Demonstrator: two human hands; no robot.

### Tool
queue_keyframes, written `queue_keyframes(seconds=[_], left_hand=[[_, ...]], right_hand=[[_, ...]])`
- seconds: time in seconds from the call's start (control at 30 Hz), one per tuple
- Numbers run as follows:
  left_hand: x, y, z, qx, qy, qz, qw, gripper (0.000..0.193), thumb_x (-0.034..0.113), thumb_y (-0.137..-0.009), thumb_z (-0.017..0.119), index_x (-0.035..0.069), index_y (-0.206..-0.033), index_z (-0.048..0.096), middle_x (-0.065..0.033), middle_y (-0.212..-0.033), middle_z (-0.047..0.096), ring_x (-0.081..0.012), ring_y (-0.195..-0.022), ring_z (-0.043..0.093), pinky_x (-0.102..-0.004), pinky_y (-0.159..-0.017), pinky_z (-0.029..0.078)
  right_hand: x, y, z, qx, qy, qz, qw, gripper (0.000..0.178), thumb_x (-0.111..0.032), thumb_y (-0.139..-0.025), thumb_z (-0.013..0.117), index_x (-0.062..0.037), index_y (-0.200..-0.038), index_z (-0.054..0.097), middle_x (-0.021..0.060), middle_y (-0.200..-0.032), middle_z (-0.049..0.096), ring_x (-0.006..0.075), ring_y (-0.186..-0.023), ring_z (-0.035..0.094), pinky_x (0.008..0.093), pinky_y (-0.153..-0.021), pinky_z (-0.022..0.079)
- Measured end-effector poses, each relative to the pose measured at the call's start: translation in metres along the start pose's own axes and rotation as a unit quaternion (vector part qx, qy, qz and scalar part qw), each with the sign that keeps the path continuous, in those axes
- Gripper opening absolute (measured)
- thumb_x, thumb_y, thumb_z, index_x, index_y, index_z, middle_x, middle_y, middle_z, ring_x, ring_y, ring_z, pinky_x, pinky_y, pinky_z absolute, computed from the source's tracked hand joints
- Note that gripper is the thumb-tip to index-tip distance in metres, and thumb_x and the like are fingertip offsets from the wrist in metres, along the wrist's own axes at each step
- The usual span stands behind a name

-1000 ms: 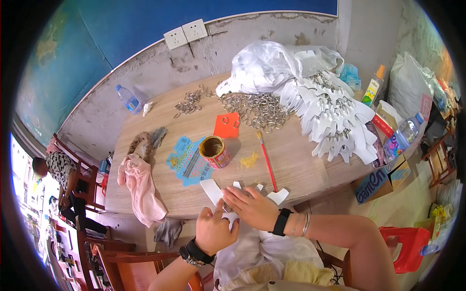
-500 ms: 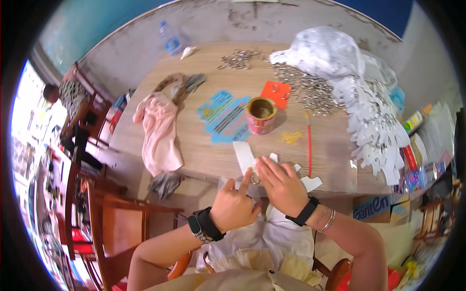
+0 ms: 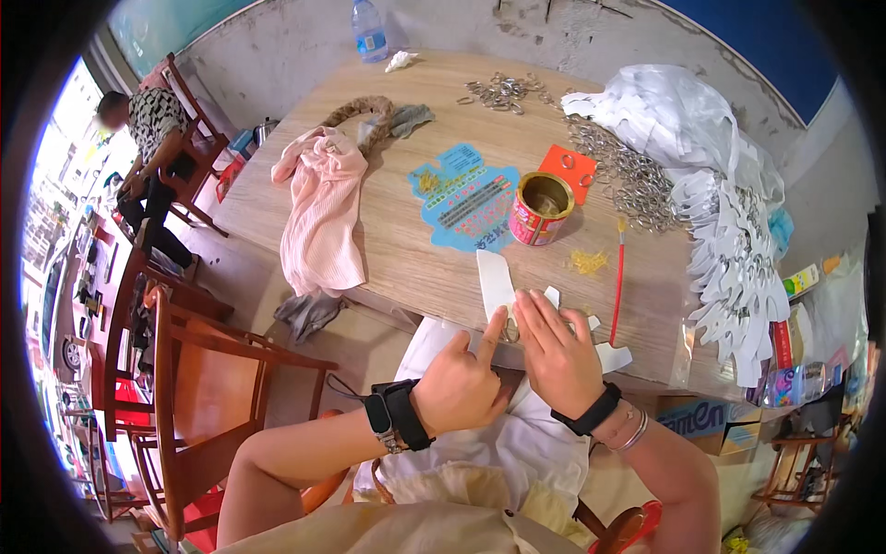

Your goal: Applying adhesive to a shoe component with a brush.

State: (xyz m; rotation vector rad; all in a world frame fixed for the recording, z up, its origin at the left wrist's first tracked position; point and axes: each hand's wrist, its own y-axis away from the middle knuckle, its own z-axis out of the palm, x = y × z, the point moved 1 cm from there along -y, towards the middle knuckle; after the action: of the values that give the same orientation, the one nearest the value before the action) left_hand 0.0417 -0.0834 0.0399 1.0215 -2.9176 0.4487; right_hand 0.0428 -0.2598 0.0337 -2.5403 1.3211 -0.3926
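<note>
A white cut-out strip (image 3: 496,282) lies at the table's near edge, its upper end showing beyond my fingers. My right hand (image 3: 558,355) rests on its lower part with the fingers stretched flat and close together. Beside it, my left hand (image 3: 461,383) points its index finger at the strip, the other fingers curled beneath and partly hidden. A metal ring (image 3: 510,331) shows between the two hands. Under and beside my right hand lie more white pieces (image 3: 614,356). An open tin (image 3: 542,210) with brown residue stands beyond, and a red-handled brush (image 3: 617,294) lies to the right.
Metal rings (image 3: 637,189) are heaped near a white plastic bag (image 3: 664,106) and stacked white pieces (image 3: 724,268). A blue card (image 3: 466,198), an orange card (image 3: 568,171), a pink cloth (image 3: 323,217) and a bottle (image 3: 369,32) are on the table. Another person (image 3: 152,138) sits far left.
The view has shifted, so the table's things appear farther right. Both hands keep about the same place at the white strip, with little visible finger movement.
</note>
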Motion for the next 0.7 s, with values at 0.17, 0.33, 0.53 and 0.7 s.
queue_keyframes(seconds=[0.17,0.33,0.53,0.7], left_hand=[[0.000,0.000,0.005,-0.021,0.004,-0.006,1.000,0.038,0.035,-0.070,0.070,0.001,-0.055,0.066,-0.0368,-0.133,0.046,-0.0223,-0.057,0.054,-0.0341,-0.068,0.040],[0.000,0.003,0.010,-0.002,-0.030,0.015,0.999,0.036,0.035,-0.072,0.067,0.002,-0.060,0.069,-0.0364,-0.126,0.051,-0.0191,-0.063,0.059,-0.0356,-0.071,0.039],[0.005,-0.003,0.012,-0.031,-0.102,0.041,0.993,0.032,0.036,-0.071,0.064,0.006,-0.067,0.072,-0.0422,-0.128,0.046,-0.0153,-0.054,0.056,-0.0334,-0.075,0.037],[0.008,-0.002,0.006,-0.059,-0.162,0.046,0.984,0.031,0.037,-0.067,0.066,0.007,-0.072,0.075,-0.0452,-0.124,0.046,-0.0194,-0.075,0.063,-0.0323,-0.077,0.036]], right_hand=[[0.001,-0.001,-0.001,-0.001,-0.015,0.009,1.000,0.046,-0.010,-0.084,0.052,0.0019,-0.128,0.053,0.0097,-0.139,0.049,0.0209,-0.128,0.046,0.0362,-0.095,0.038],[-0.003,-0.004,-0.003,-0.009,-0.040,0.013,0.999,0.045,-0.009,-0.083,0.052,0.0022,-0.127,0.054,0.0101,-0.139,0.049,0.0223,-0.127,0.047,0.0378,-0.095,0.038],[0.001,-0.001,-0.004,-0.019,-0.060,0.023,0.998,0.051,-0.008,-0.080,0.057,0.0033,-0.130,0.051,0.0099,-0.141,0.047,0.0243,-0.129,0.045,0.0414,-0.095,0.037],[-0.006,-0.002,-0.007,-0.034,-0.064,0.030,0.997,0.055,-0.008,-0.080,0.058,0.0035,-0.133,0.048,0.0097,-0.144,0.043,0.0248,-0.130,0.043,0.0413,-0.096,0.036]])
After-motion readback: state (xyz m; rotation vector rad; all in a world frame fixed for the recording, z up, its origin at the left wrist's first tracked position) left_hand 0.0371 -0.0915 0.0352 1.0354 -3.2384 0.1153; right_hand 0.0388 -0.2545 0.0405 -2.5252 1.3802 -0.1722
